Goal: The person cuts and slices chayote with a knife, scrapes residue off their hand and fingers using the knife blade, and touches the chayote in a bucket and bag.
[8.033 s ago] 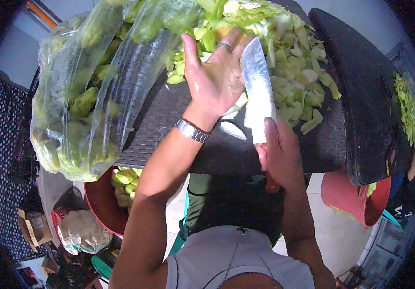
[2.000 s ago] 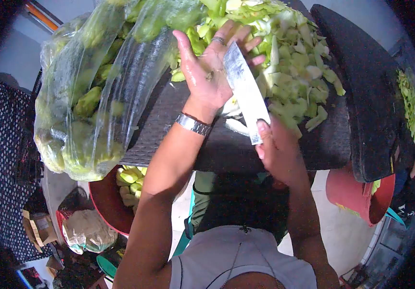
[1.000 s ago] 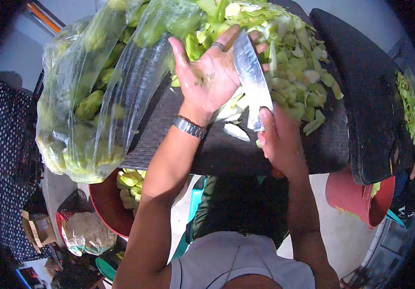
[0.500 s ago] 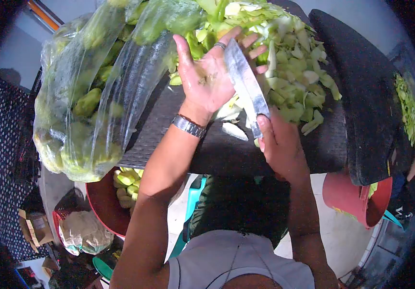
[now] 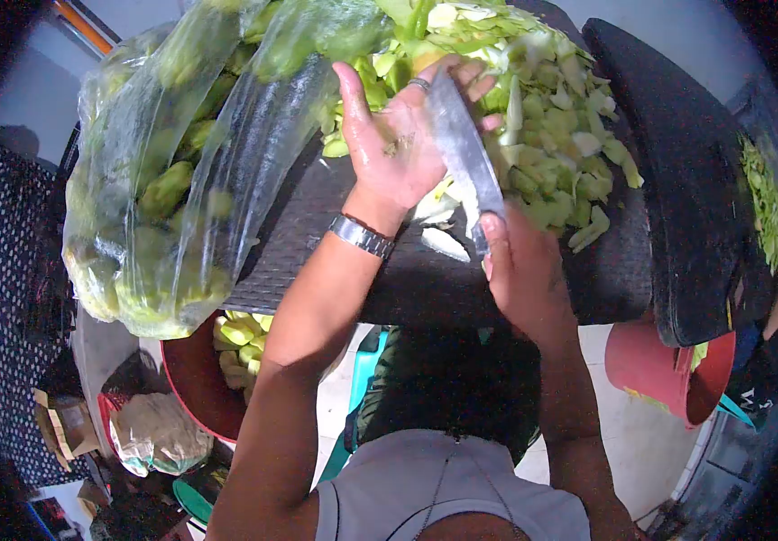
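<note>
My left hand (image 5: 395,153) is raised above the table, palm up, fingers spread, with a small dark smear on the palm and a metal watch at the wrist. In my right hand (image 5: 526,275) is a knife (image 5: 466,144), gripped by the handle. Its broad blade points up and away, crossing in front of my left fingers; whether it touches them I cannot tell. Behind both hands lies a heap of pale green peelings and slices (image 5: 551,153). A pale sliver (image 5: 445,244) rests on the dark tabletop (image 5: 317,261) close to my left wrist.
A clear plastic bag (image 5: 150,207) of green fruit fills the table's left side. Below stand a red tub (image 5: 199,397) holding pale green pieces and a red bucket (image 5: 628,370) on the right. A dark chair back (image 5: 677,180) borders the table's right edge.
My left hand has shifted slightly to the right, and the knife blade has turned a little with it. The heap and the bag look the same.
</note>
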Available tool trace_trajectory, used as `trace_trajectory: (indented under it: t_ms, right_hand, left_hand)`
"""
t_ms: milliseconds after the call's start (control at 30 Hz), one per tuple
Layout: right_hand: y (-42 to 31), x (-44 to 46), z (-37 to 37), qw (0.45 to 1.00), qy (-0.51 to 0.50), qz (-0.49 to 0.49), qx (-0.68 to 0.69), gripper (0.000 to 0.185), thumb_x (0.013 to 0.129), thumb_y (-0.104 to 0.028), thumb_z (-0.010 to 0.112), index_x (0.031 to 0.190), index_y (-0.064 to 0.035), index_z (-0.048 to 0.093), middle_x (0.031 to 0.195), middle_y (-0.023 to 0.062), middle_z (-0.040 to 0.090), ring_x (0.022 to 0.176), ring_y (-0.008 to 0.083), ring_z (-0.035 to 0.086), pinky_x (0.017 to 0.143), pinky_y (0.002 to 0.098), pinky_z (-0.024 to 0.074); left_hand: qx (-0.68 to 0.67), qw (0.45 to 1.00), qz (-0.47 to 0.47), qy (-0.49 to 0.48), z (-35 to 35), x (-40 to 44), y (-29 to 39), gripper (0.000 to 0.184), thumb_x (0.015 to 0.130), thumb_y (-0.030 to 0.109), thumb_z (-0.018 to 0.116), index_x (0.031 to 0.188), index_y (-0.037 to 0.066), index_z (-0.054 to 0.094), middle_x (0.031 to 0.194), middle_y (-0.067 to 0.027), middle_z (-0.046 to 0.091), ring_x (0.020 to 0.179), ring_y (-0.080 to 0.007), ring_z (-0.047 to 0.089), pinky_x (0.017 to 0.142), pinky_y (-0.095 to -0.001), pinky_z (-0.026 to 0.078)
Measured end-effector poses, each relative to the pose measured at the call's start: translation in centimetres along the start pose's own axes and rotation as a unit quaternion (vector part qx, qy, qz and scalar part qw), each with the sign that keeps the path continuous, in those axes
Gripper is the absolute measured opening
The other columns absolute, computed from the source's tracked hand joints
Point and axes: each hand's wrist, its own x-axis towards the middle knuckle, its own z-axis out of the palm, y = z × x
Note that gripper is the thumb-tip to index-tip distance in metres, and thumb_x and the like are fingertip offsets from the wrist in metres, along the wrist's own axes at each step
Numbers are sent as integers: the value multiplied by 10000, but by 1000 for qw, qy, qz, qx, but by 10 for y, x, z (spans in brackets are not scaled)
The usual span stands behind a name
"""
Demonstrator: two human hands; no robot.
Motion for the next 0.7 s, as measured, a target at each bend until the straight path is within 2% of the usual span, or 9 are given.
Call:
trace_trajectory:
  t_ms: [133,167,233,267,367,467,533,633,700]
  right_hand:
    - [-3,-2,-3,999,20,-21,-25,211,1073,-220,535,1058,-11,559,748,245,624,701,478,637,635,529,479]
    - [-8,-1,-5,1000,23,-11,-18,212,1080,-208,529,1049,0,560,711,225,603,648,456,624,606,491,467]
    - [-4,-4,6,989,81,-98,-71,210,1078,-211,532,1067,-3,556,740,242,622,701,499,622,623,516,469]
    - [-2,-4,9,979,111,-141,-97,209,1077,-212,533,1076,-4,555,754,250,632,727,520,621,632,528,469]
    - [-10,-2,-3,994,32,-7,-100,192,1071,-196,535,1099,-7,551,803,275,649,796,540,624,657,563,463]
    - [-5,-4,2,990,55,-66,-114,177,1066,-183,540,1100,-9,554,831,285,654,809,524,641,660,565,468]
    - [-10,-7,-2,993,17,-17,-114,167,1062,-174,547,1105,-12,555,824,284,650,814,518,643,658,560,469]
    - [-14,-6,-8,995,9,12,-102,155,1060,-164,552,1101,-15,556,807,277,646,818,512,646,652,555,467]
    - [-11,-6,-7,993,29,-24,-111,151,1050,-178,568,1088,-32,557,779,257,648,785,498,656,635,555,486]
  left_hand:
    - [38,998,20,39,7,0,-5,1324,781,951,440,1554,-110,262,1627,-315,283,1520,-446,276,1223,-657,201]
    - [24,999,15,38,4,-1,-4,1303,778,952,454,1526,-104,303,1569,-282,357,1463,-414,347,1189,-618,264]
    - [-2,999,4,36,0,-1,0,1262,771,953,480,1471,-93,385,1453,-217,504,1348,-351,490,1120,-542,391]
    - [3,999,7,39,-2,0,1,1258,772,953,481,1461,-95,392,1451,-213,506,1342,-346,494,1116,-533,395]
    - [8,999,6,42,-2,-1,2,1238,773,950,485,1427,-99,419,1432,-201,520,1316,-328,509,1102,-505,408]
    - [-5,1000,0,26,-4,1,3,1208,776,945,493,1387,-98,455,1381,-188,547,1269,-312,529,1083,-476,420]
    - [-12,1000,3,25,-1,0,3,1189,780,940,498,1365,-95,475,1335,-180,566,1231,-301,542,1068,-458,429]
    - [15,998,18,50,0,3,0,1295,777,929,502,1488,-141,333,1576,-293,362,1475,-397,351,1236,-571,211]
    - [21,998,18,52,0,2,-1,1290,779,924,508,1490,-139,334,1580,-281,365,1475,-398,350,1235,-582,205]
